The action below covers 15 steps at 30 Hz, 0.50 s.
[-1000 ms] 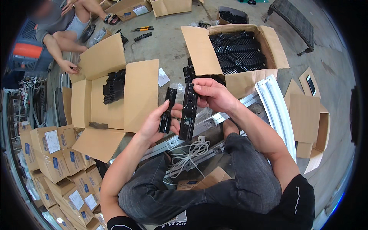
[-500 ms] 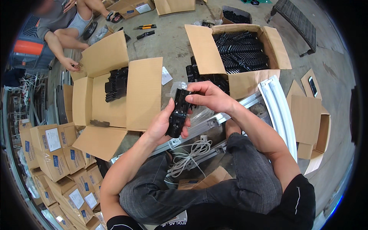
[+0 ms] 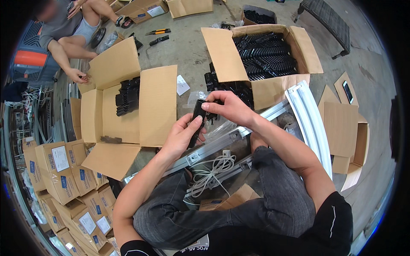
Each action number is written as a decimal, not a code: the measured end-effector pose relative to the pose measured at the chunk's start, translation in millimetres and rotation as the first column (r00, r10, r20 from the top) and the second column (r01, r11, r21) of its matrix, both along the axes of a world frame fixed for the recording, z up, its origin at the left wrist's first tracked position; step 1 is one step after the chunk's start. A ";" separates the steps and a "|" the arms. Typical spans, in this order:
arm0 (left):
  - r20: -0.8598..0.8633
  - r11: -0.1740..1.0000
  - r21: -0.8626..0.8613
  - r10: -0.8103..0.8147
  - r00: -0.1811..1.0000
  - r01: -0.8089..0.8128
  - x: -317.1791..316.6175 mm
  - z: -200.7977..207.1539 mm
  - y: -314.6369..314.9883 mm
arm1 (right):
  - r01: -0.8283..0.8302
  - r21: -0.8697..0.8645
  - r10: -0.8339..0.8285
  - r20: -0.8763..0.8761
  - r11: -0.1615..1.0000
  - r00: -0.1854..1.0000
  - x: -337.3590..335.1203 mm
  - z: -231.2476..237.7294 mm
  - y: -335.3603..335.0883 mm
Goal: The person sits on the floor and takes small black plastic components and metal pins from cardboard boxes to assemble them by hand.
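Observation:
A long black channel-shaped part (image 3: 198,111) stands tilted between my two hands, its narrow side turned up. My left hand (image 3: 181,133) is wrapped around its lower length, thumb lying along it. At its upper end the fingers of my right hand (image 3: 230,107) are closed on it; their tips are partly hidden. Left of my hands stands an open cardboard box (image 3: 158,106) with a stack of similar black parts (image 3: 128,97) inside. Beyond my right hand another open box (image 3: 226,55) is filled with rows of black parts (image 3: 269,55).
Silver metal rails (image 3: 213,149) lie across in front of my legs, beside a coiled white cable (image 3: 212,173). A curved white panel (image 3: 309,128) leans at the right. A phone (image 3: 348,92) rests on cardboard. Stacked cartons (image 3: 64,170) fill the left; a seated person's hand (image 3: 78,76) touches the left box.
The black part has been rotated in my hands, from its broad slotted face showing to its narrow side. My left hand's grip has shifted around it. The view has moved slightly.

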<state>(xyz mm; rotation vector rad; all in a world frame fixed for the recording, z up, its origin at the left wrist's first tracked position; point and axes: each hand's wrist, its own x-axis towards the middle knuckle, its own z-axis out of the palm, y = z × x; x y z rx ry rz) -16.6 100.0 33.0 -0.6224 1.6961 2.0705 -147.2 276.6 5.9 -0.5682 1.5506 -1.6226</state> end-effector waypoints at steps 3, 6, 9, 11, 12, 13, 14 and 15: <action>0.030 1.000 -0.006 0.018 0.999 -0.018 0.4 4.0 1.2 | 0.009 -0.069 -0.001 0.111 0.998 0.994 2.9 -2.8 -3.4; 0.039 0.998 0.034 0.050 0.998 -0.052 0.4 3.6 3.5 | 0.045 -0.105 -0.039 0.064 0.993 0.997 3.4 -11.2 -3.9; 0.057 0.992 0.072 0.097 0.994 -0.101 -0.4 1.7 4.8 | 0.065 -0.090 -0.062 0.028 0.994 0.998 3.4 -18.9 -3.4; -0.011 0.995 0.017 0.099 0.995 -0.099 2.2 -4.4 2.7 | 0.068 -0.067 -0.069 -0.013 0.995 0.998 4.4 -20.4 -4.9; -0.080 0.994 -0.038 0.096 0.992 -0.099 3.6 -6.4 1.0 | 0.066 -0.070 -0.067 -0.011 0.995 0.998 4.7 -19.0 -5.8; -0.079 0.994 -0.042 0.097 0.992 -0.101 4.7 -6.4 -0.7 | 0.030 -0.040 -0.030 -0.005 0.999 1.000 4.6 -15.5 -6.0; -0.109 0.992 -0.051 0.107 0.988 -0.113 4.2 -7.5 -0.9 | -0.001 -0.003 0.001 -0.001 1.000 1.000 3.8 -12.2 -4.0; -0.140 0.990 -0.061 0.117 0.983 -0.127 3.7 -8.4 -0.8 | 0.001 0.000 -0.001 -0.001 1.000 1.000 3.5 -10.0 -2.7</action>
